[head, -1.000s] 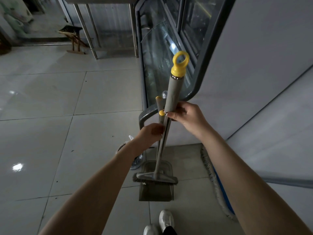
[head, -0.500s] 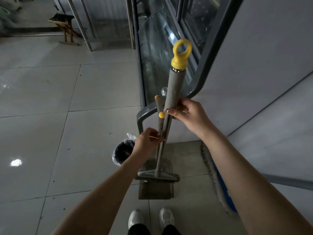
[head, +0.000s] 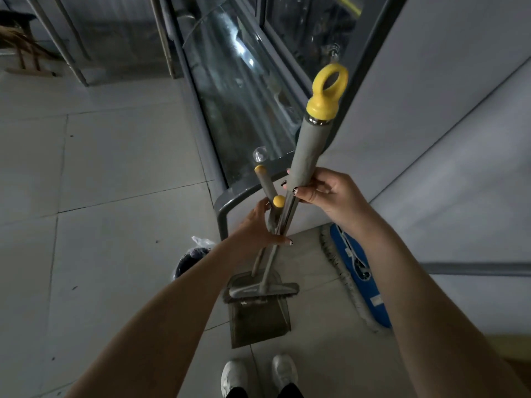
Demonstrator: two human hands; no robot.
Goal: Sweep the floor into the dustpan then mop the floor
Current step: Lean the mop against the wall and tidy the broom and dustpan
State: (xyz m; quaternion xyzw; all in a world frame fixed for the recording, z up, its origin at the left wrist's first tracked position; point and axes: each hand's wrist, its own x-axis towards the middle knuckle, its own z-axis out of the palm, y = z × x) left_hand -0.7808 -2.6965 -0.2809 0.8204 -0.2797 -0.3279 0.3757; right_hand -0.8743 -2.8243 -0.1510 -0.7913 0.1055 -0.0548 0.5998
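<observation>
A broom (head: 311, 145) with a grey foam grip and a yellow ring cap stands upright; its grey head (head: 263, 290) rests on the mouth of a grey dustpan (head: 258, 323) on the tiled floor. My right hand (head: 321, 193) is closed around the broom's grip. The dustpan's thin handle (head: 265, 183), capped in yellow, rises beside the broom shaft. My left hand (head: 258, 225) wraps that handle where the two shafts meet. A flat mop (head: 359, 271) with a blue pad and pale fringe lies on the floor at the right, along the wall.
A glass display case (head: 244, 90) with a grey frame stands straight ahead. A small bin (head: 191, 261) lined with a plastic bag sits left of the dustpan. A pale wall (head: 445, 124) fills the right. Metal table legs (head: 60, 44) stand far left. My white shoes (head: 258, 374) show below.
The view has shifted closer and rightward, bringing the blue mop into sight. My left hand has slid slightly up the dustpan handle. The broom and dustpan stay together on the floor.
</observation>
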